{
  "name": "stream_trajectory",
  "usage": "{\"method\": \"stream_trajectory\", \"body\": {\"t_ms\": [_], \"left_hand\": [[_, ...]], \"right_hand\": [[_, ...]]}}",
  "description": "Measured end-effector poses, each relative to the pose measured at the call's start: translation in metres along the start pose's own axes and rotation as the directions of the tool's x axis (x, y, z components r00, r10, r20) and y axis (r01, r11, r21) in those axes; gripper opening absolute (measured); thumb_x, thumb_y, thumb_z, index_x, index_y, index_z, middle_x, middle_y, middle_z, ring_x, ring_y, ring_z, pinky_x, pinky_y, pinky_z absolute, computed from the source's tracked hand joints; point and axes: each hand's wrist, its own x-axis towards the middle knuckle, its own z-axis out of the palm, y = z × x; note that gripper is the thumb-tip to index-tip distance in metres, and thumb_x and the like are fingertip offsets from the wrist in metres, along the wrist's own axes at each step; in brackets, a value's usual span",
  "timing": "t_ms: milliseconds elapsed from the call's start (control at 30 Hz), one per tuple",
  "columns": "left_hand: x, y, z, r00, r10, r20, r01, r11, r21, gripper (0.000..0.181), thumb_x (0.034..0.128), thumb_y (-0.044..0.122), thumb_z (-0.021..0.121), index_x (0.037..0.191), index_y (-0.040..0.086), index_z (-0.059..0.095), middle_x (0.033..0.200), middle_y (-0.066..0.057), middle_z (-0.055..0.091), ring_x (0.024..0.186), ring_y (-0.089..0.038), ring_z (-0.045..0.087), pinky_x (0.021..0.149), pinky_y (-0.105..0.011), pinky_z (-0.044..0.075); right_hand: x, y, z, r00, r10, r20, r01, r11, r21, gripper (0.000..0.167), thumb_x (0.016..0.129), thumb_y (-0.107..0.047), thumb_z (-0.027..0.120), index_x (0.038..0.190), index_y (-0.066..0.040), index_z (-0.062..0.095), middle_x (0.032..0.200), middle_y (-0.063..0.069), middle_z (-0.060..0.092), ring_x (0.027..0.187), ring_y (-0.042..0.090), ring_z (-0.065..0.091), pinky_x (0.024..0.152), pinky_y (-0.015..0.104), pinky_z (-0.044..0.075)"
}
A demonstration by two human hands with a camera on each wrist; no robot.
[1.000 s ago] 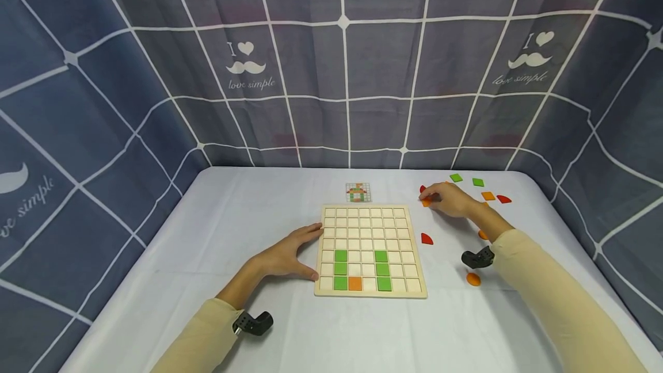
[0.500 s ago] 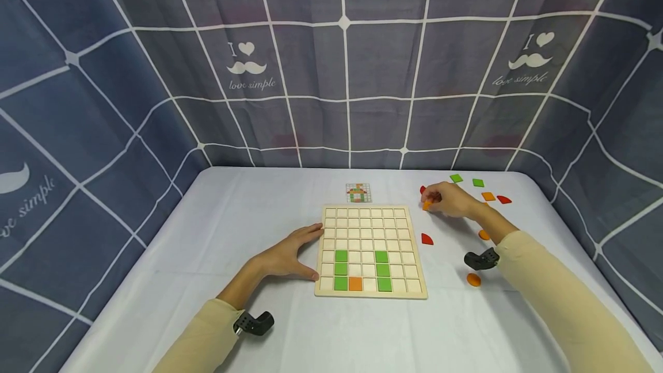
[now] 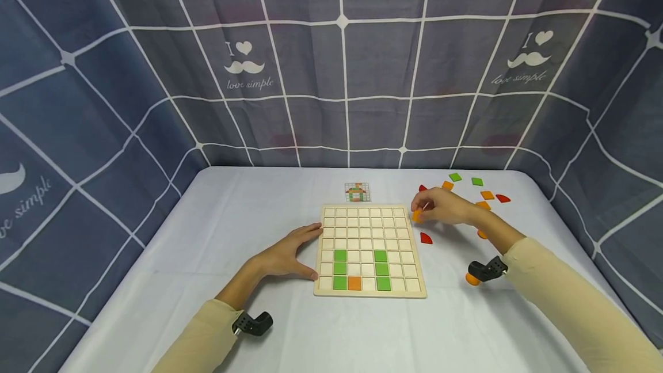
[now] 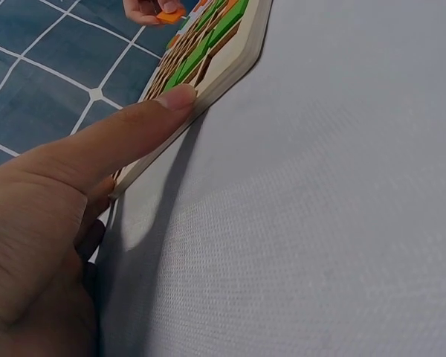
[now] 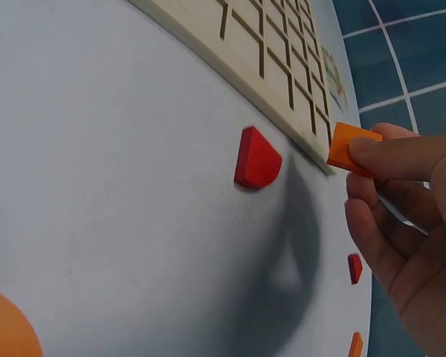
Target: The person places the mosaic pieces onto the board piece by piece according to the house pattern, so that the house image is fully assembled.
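Seemingly for placing, the right hand (image 3: 446, 206) is pinching an orange tile (image 5: 342, 143) centre-right, probably needing alignment; the left hand (image 3: 282, 255), uncurled, is touching the board (image 3: 365, 244).

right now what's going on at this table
A person's right hand pinches an orange tile beside the far right corner of a wooden grid board. Their left hand touches the board's left edge. Six green squares and one orange square sit in the grid. A small pattern card lies beyond it, and loose coloured pieces lie to the right.
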Motion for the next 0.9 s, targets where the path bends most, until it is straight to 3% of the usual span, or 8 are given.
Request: {"method": "stream_trajectory", "body": {"t_ms": [467, 900], "left_hand": [[0.0, -0.002, 0.0, 1.0, 0.016, -0.006, -0.016, 1.0, -0.002, 0.112, 0.0736, 0.041, 0.094, 0.162, 0.008, 0.034, 0.17, -0.004, 0.022, 0.155, -0.032, 0.014, 0.122, -0.057, 0.017], [-0.001, -0.002, -0.001, 1.0, 0.027, -0.014, -0.027, 1.0, 0.009, 0.112, 0.0734, 0.041, 0.094, 0.162, 0.008, 0.035, 0.17, -0.004, 0.022, 0.155, -0.032, 0.014, 0.122, -0.056, 0.017]], "right_hand": [[-0.001, -0.035, 0.025, 0.99, -0.115, 0.088, 0.108, 0.991, 0.078, 0.013, 0.092, 0.0, 0.075, 0.101, -0.009, 0.072, 0.093, 0.0, 0.071, 0.086, 0.019, 0.067, 0.076, 0.029, 0.057], [-0.004, -0.061, 0.055, 0.969, -0.188, 0.159, 0.173, 0.98, 0.1, 0.015, 0.093, -0.003, 0.075, 0.1, -0.017, 0.074, 0.09, -0.005, 0.072, 0.084, 0.016, 0.067, 0.076, 0.03, 0.057]]}}
